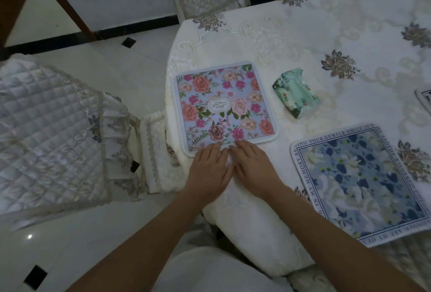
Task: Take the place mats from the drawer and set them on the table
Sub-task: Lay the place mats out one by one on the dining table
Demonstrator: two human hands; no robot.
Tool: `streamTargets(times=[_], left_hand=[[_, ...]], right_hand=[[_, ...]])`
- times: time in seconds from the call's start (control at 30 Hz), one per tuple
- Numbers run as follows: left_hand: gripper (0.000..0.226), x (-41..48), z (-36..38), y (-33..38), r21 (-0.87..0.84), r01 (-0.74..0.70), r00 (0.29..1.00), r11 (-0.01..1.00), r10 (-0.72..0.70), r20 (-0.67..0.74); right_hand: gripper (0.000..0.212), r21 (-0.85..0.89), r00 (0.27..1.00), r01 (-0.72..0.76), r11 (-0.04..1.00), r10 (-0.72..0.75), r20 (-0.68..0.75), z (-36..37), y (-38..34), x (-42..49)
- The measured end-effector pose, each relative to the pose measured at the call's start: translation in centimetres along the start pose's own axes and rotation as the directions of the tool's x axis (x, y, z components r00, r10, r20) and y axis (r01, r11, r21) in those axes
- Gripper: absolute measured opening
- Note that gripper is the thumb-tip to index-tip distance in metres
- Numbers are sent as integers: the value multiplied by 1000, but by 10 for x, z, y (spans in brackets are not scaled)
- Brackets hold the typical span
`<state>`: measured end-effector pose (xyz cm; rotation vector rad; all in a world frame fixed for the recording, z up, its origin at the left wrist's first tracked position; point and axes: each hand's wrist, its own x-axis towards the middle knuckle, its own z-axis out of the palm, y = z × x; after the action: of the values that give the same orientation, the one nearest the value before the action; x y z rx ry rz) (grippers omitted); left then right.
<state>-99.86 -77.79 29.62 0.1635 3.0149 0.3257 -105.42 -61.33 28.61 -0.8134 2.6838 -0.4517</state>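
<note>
**Mats laid out on the embroidered tablecloth (pixel 303 35)**

A pink-flowered place mat (pixel 225 107) is seen lying flat near the table's corner. Its near edge is touched by the straight fingertips of the left hand (pixel 207 170) and the right hand (pixel 253 166), which are laid side by side. A blue-flowered place mat (pixel 359 182), bordered with lettering, is laid apart to the right. A green tissue packet (pixel 296 93) is seen beyond, between the two mats. A quilted chair (pixel 53 128) is seen at the left.

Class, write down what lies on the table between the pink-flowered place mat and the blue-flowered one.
Head view: only bare tablecloth separates the pink-flowered mat from the blue-flowered mat; the green packet sits farther back.
</note>
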Motion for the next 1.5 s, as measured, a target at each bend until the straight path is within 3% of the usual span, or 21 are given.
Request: streamTargets(times=[0.43, 0.6, 0.73, 0.8, 0.93, 1.07, 1.23, 1.33, 1.5], left_hand=[[66, -40, 0, -64, 61, 207, 978, 977, -209, 30], [76, -44, -9, -52, 59, 233, 969, 971, -237, 70], [68, -61, -24, -32, 4, 253, 967, 967, -253, 33], [61, -75, -30, -21, -23, 213, 977, 977, -214, -15], [47, -105, -39, 4, -11, 68, 990, 998, -69, -121], [46, -113, -44, 27, 118, -115, 984, 986, 129, -121], [51, -103, -61, 48, 160, -286, 951, 945, 300, -71], [53, -101, -65, 61, 85, -398, 915, 914, 401, -31], [48, -132, -45, 92, -18, -600, 800, 800, 599, -32]], right_hand=[[53, -32, 968, -248, 968, 246, -53, -24, 56, -22], [56, -10, 954, -299, 954, 299, 29, -31, 46, -25], [54, 41, 929, -371, 928, 369, 37, -32, 29, -53], [53, 125, 921, -386, 914, 389, -2, -28, 15, -81], [41, 214, 910, -305, 928, 350, -221, -22, -16, -137], [37, 266, 850, -272, 925, 360, -384, -21, -37, -180], [41, 292, 764, -363, 885, 462, -451, -21, -48, -222], [40, 317, 676, -470, 824, 567, -470, -21, -58, -252], [41, 401, 467, -630, 665, 737, -490, -3, -98, -327]])
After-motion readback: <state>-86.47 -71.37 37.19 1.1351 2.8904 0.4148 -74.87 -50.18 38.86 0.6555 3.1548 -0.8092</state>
